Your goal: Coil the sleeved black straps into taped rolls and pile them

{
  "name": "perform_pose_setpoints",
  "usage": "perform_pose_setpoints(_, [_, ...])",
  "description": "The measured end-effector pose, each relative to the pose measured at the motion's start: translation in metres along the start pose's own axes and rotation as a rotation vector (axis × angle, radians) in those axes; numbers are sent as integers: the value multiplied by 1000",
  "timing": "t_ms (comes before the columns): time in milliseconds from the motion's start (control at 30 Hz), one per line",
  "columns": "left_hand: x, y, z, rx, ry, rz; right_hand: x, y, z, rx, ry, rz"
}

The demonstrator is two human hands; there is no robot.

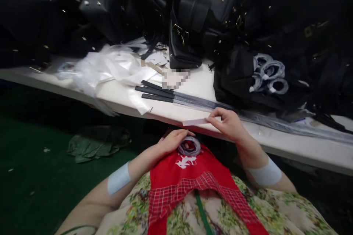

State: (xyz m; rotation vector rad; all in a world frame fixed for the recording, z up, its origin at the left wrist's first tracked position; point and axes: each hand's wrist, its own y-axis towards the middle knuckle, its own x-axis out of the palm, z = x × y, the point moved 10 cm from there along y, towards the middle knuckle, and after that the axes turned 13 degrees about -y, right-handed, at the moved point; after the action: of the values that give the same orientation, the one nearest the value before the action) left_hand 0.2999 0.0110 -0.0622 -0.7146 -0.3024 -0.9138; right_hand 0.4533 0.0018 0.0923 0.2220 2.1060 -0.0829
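In the head view my left hand (pixel 174 140) is closed round a rolled-up strap coil (pixel 196 149), dark and wrapped in clear plastic, held against the front of a red apron (pixel 165 176). Part of its fingers is hidden behind the coil. Over the table edge, my right hand (pixel 228 123) pinches one end of a narrow white strip (pixel 193 121) between thumb and fingertips. The strip points left, apart from the coil. Just beyond it lie long black straps (pixel 158 98), partly sleeved in clear plastic.
Several similar coils (pixel 273 69) rest on black material at the right. Crumpled clear plastic bags (pixel 110 64) and paper scraps lie at the left of the white table (pixel 202 80). Black bags with gold hardware (pixel 190 11) are heaped along the back. Cloth (pixel 97 141) lies on the green floor.
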Motion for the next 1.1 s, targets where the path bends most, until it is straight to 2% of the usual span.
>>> perform_pose_setpoints(100, [12,10,-5,-45,18,-35,0,-41,14,54,-25,-124])
perform_pose_setpoints(233, [30,20,-5,-93,99,-64,10,-72,11,77,-167,-227])
perform_pose_setpoints(367, [48,24,-1,-101,178,-83,32,-78,0,55,-342,-234])
perform_pose_setpoints(467, [58,25,11,0,285,-102,49,-73,-1,13,-359,-225])
perform_pose_setpoints(567, [59,22,20,76,410,-88,56,-66,12,37,-168,-208])
perform_pose_setpoints(667, [65,15,22,97,491,-133,66,-62,30,85,141,-249])
perform_pose_setpoints(733, [70,10,26,141,572,-145,72,-62,41,142,267,-242])
perform_pose_setpoints(867, [77,1,35,259,814,-60,79,-64,60,250,376,-182])
perform_pose_setpoints(967, [85,-6,36,305,847,-67,79,-66,71,288,325,-136])
perform_pose_setpoints(1033, [91,-11,38,334,838,-105,91,-70,75,300,380,-210])
perform_pose_setpoints(1100, [99,-17,42,382,822,-140,110,-77,68,297,614,-334])
